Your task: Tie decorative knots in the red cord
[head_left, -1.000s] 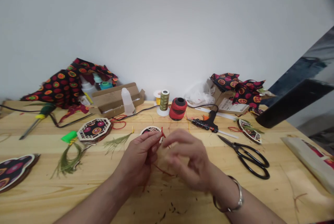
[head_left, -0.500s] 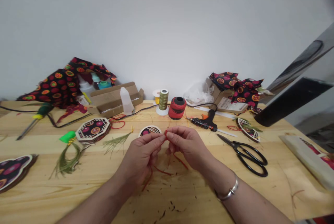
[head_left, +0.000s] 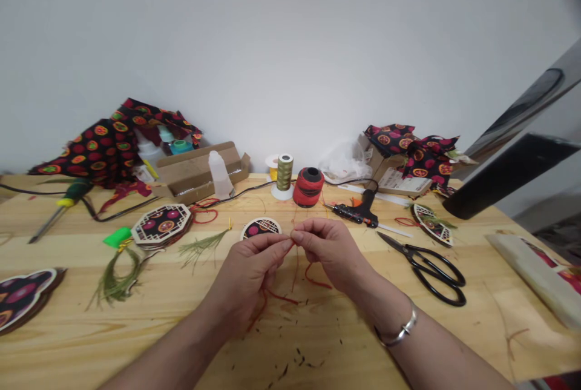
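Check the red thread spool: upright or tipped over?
Upright. The red thread spool stands on the table, its dark hollow core opening upward.

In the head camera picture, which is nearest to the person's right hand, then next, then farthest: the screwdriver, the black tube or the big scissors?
1. Big scissors: just to the right of the right hand.
2. Black tube: farther right, past the scissors' blades.
3. Screwdriver: way over on the left.
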The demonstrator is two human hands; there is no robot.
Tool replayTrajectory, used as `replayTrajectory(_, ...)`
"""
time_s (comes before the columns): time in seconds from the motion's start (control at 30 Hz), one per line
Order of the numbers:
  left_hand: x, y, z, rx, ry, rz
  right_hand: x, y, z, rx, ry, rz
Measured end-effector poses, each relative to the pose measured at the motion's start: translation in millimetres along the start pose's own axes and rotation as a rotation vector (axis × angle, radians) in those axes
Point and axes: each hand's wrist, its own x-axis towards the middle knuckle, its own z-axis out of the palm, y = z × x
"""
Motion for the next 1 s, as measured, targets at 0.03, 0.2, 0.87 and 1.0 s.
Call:
replayTrajectory(0.03, 0.0, 0.0, 0.0, -0.003, -0.002, -0.002, -0.3, -0.6, 0.0, -0.005, 0.003, -0.002)
replayTrajectory(0.2, 1.1, -1.3, -0.8, -0.009, 0.0, -0.005, -2.2, -4.6, 0.0, -0.032, -0.007, -0.006)
replayTrajectory(0.87, -1.0, 0.5, -0.5, 0.025, -0.012, 0.017, -3.4, -4.9, 0.5, -0.053, -0.037, -0.03)
replayTrajectory(1.0, 0.2, 0.3, -1.7, -0.027, -0.009, -0.001, -2.7, -3.6, -1.0, -0.041, -0.083, 0.002)
